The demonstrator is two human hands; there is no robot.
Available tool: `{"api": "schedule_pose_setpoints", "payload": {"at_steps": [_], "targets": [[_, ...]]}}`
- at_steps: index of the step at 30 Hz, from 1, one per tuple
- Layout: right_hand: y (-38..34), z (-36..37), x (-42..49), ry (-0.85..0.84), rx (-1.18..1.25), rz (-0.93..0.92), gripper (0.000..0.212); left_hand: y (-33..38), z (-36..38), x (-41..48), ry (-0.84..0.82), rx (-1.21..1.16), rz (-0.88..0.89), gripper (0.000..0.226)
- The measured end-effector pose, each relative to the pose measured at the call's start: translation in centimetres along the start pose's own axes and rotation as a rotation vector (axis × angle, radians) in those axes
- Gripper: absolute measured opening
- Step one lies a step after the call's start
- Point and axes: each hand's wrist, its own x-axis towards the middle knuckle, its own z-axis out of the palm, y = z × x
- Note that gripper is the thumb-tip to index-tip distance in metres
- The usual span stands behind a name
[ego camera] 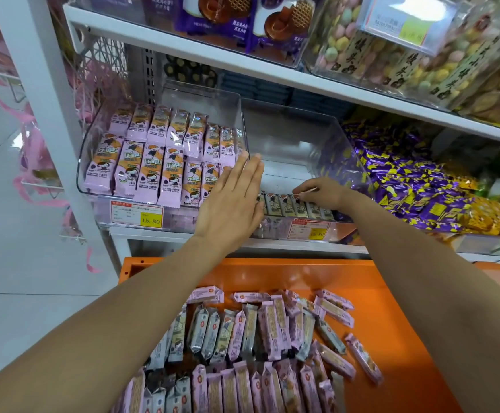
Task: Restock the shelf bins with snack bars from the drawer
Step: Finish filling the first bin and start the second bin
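Mid bin (296,135): clear plastic, on the lower shelf, nearly bare inside. Only a short row of grey bars (290,204) stands upright along its front wall. R hand (317,193) is inside mid bin at the front, fingers curled down onto the tops of that row. It looks to be pinching one bar's top edge, but the fingertips are partly hidden, so not certain. L hand (230,198) is at mid bin's front-left corner, flat and wide, fingers straight and together, holding nothing. Its tips are up by the wall shared w/ the next bin, and it covers the row's left end. Can't tell if it touches the bars.

Left of mid bin, touching it: pink-bar bin (153,162), packed w/ pink-and-orange wrapped bars in two tiers, faces up. A yellow price tag (151,220) sits under its front, and a second tag (316,233) is on mid bin's front.

Right of mid bin: heap of purple-yellow sweets (406,180).

Below and in front of mid bin: orange drawer (242,265), pulled out, holding loose snack bars (257,338). Pink and grey wrappers are mixed, some in rough rows, some scattered toward the right. Both forearms reach across the drawer.

Above mid bin: upper shelf w/ purple waffle packs (242,22) and, further right, a clear tub of pastel round biscuits (391,64).

Far left of mid bin: white shelf upright (34,84).
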Motion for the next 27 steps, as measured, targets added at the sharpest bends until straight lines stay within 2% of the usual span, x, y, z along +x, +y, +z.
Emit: {"api": "schedule_pose_setpoints", "payload": {"at_steps": [4,6,10,12,14,16,19,21,23,27], "targets": [[-0.6,-0.5,-1.6,0.094,0.137,-0.065,0.022,-0.1,-0.8,-0.1,-0.022,-0.065,0.001,0.062],[-1.9,-0.5,-3.0,0.163,0.264,-0.125,0.020,0.2,-1.2,-0.7,0.040,-0.100,0.034,0.057],[-4.9,1.1,-6.9,0.321,0.490,-0.298,0.019,1.9,-1.0,-3.6,0.154,-0.158,0.211,0.040],[-5.5,3.0,-9.0,0.387,0.565,-0.374,0.018,2.7,-0.2,-5.7,0.119,-0.193,0.296,0.032],[-5.3,5.7,-10.7,0.419,0.573,-0.419,0.018,3.0,1.4,-8.2,-0.017,-0.196,0.351,0.024],[-4.1,9.1,-11.9,0.387,0.545,-0.408,0.017,3.1,3.4,-11.1,-0.208,-0.177,0.337,0.028],[-1.2,15.1,-12.9,0.274,0.503,-0.286,0.018,3.4,6.1,-15.1,-0.508,-0.214,0.308,0.041],[0.8,18.9,-13.8,0.179,0.406,-0.205,0.015,3.8,7.0,-17.4,-0.744,-0.228,0.256,0.041],[2.7,22.3,-14.8,0.076,0.329,-0.128,0.016,4.1,8.5,-19.8,-0.913,-0.200,0.223,0.044],[5.4,27.4,-16.4,-0.198,0.168,0.034,0.028,5.3,9.3,-22.5,-1.036,-0.208,0.143,0.050]]}}
